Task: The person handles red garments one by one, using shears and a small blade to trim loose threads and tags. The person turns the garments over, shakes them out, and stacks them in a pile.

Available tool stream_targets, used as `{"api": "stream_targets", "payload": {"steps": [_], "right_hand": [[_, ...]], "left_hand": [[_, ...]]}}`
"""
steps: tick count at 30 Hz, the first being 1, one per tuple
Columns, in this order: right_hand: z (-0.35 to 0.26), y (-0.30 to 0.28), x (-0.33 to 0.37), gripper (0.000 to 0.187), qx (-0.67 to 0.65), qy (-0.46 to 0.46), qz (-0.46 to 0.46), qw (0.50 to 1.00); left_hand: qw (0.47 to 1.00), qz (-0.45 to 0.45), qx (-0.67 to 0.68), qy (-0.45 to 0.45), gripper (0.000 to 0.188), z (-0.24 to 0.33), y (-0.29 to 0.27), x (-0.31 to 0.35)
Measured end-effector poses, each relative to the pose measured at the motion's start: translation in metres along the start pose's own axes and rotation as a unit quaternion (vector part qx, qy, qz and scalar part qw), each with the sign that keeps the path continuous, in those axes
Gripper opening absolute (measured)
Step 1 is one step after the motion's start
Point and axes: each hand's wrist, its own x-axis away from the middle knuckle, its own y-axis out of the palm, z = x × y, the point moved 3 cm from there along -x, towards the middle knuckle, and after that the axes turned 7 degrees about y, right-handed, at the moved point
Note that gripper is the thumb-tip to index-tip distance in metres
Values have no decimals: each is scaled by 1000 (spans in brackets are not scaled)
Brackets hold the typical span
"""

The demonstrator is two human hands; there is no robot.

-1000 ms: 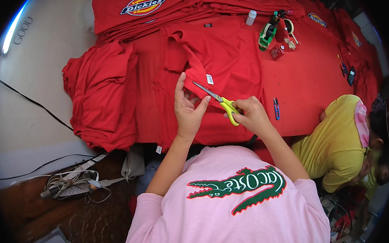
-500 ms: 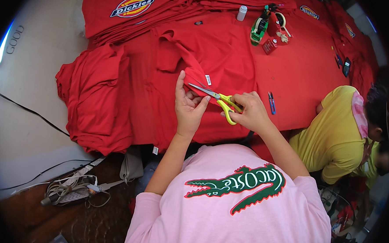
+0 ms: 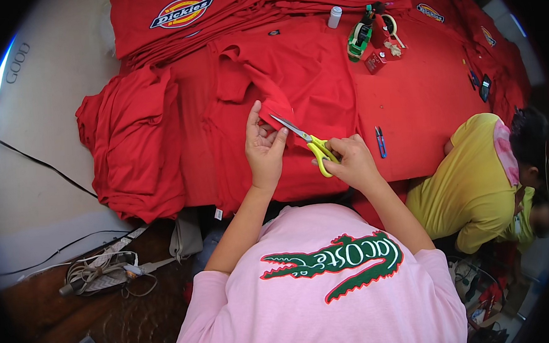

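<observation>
A red shirt [image 3: 309, 64] lies spread on the table in front of me. My left hand [image 3: 264, 153] pinches a folded edge of it between thumb and fingers. In my right hand [image 3: 356, 160] is a pair of scissors [image 3: 309, 138] with yellow-green handles, my fingers in the loops. The scissor blades are nearly closed and point up and left, over the fabric beside my left fingertips. From this view I cannot tell whether they touch the cloth.
Folded red shirts [image 3: 235, 15] are stacked along the far side, with a red bundle [image 3: 133, 135] at left. To the right are thread snips [image 3: 381, 142], a green tape dispenser [image 3: 359, 40], a white bottle [image 3: 335, 17] and a red box [image 3: 375, 62]. A person in yellow [image 3: 462, 189] sits right; cables [image 3: 100, 272] lie lower left.
The scissor blades have closed further. A small white label on the shirt near the blade tips no longer shows. The left hand has shifted slightly left, still pinching the fabric.
</observation>
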Motion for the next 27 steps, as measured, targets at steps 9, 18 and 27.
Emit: {"api": "stream_targets", "payload": {"steps": [9,18,27], "right_hand": [[-9,0,-10,26,30,-7,20,999],[17,14,-6,23,-39,152,-22,987],[230,-58,-5,39,326,370,66,867]], "left_hand": [[1000,-26,8,7,97,7,1,4],[1000,-14,21,3,95,0,-7,3],[998,-22,58,-19,65,-7,-39,9]]}}
